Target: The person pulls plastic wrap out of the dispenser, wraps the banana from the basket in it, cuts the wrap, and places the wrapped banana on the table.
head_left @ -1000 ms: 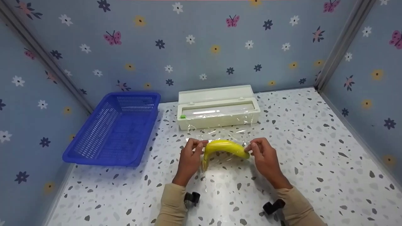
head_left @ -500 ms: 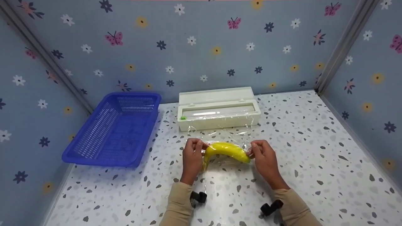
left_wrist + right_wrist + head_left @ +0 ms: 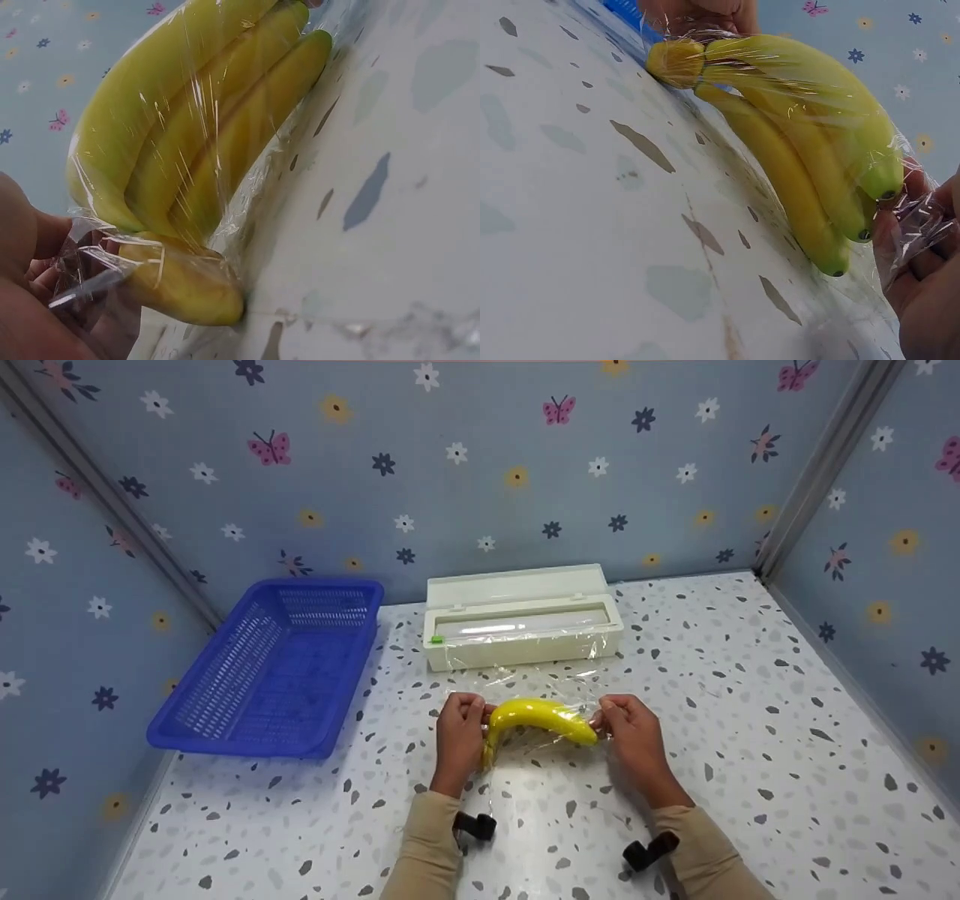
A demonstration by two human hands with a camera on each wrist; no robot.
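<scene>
A bunch of three yellow bananas (image 3: 540, 715) lies curved on the table, with clear cling film (image 3: 161, 124) drawn over it. My left hand (image 3: 459, 739) is at the stem end and pinches the film there between thumb and fingers. At the banana tips my right hand (image 3: 636, 742) pinches a gathered bit of film, as the right wrist view shows. From the bunch the film runs back to the white dispenser box (image 3: 521, 654), whose lid stands up behind the roll.
To the left stands a blue plastic basket (image 3: 341, 675). A small green slider (image 3: 437, 640) sits on the dispenser's front edge. The speckled table (image 3: 750, 720) is bounded by flowered walls (image 3: 480, 457) at the back and sides.
The right hand has moved slightly away from the banana tips, and the left hand has shifted a little to the right. The film over the bananas looks drawn tighter around them.
</scene>
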